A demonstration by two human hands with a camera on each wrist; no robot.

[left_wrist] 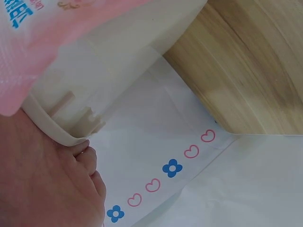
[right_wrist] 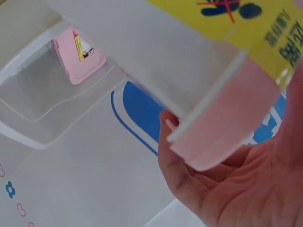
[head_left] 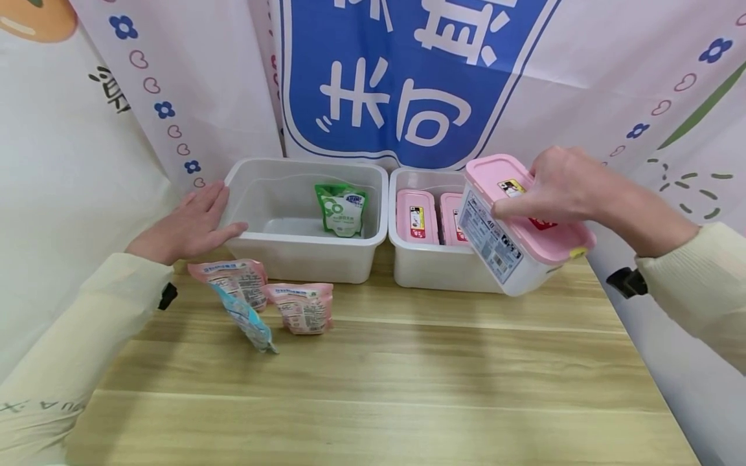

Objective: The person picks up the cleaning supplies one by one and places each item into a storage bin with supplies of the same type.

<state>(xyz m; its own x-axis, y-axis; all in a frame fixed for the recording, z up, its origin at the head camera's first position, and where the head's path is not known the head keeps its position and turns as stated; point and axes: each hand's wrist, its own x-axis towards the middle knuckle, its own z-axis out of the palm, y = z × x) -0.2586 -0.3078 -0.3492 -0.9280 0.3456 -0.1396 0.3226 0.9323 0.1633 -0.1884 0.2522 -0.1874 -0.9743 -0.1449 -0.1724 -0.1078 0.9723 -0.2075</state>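
Note:
My right hand (head_left: 565, 184) grips a white plastic box with a pink lid (head_left: 536, 226) from above, thumb on one side of the lid. The box hangs tilted over the front right of the right white bin (head_left: 449, 275); in the right wrist view fingers curl at the edge of its lid (right_wrist: 227, 113). Inside that bin stand two more pink-lidded boxes (head_left: 416, 217). My left hand (head_left: 192, 223) rests on the left rim of the left white bin (head_left: 303, 255), fingers extended. A green-and-white pouch (head_left: 342, 210) stands in the left bin.
In front of the left bin are two pink pouches (head_left: 303, 309) and a blue pouch (head_left: 245, 317) leaning over. Wooden tabletop (head_left: 396, 388) extends toward me. A printed cloth (head_left: 373, 77) hangs behind the bins.

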